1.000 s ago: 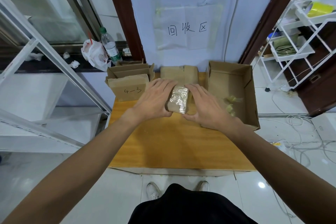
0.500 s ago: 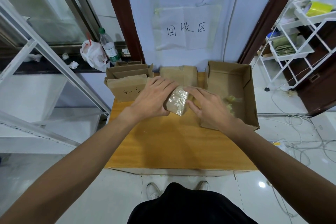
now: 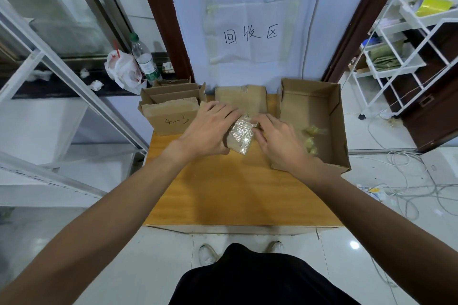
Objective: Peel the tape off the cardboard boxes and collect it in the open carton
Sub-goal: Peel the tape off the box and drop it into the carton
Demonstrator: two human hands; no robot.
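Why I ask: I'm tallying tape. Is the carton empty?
Not empty: the carton holds a few yellowish tape wads.

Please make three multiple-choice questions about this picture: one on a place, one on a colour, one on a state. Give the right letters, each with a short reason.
1. On which side of the small box does the carton stand?
A. on its left
B. on its right
C. under the table

2. What colour is the cap of the bottle?
A. red
B. green
C. black

3. What does the left hand do?
A. grips the small box
B. lies flat on the table
C. holds the bottle

Answers: 1 B, the carton stands to the right of the small box; 2 B, the cap is plainly green; 3 A, its fingers curl round the small box's left side.
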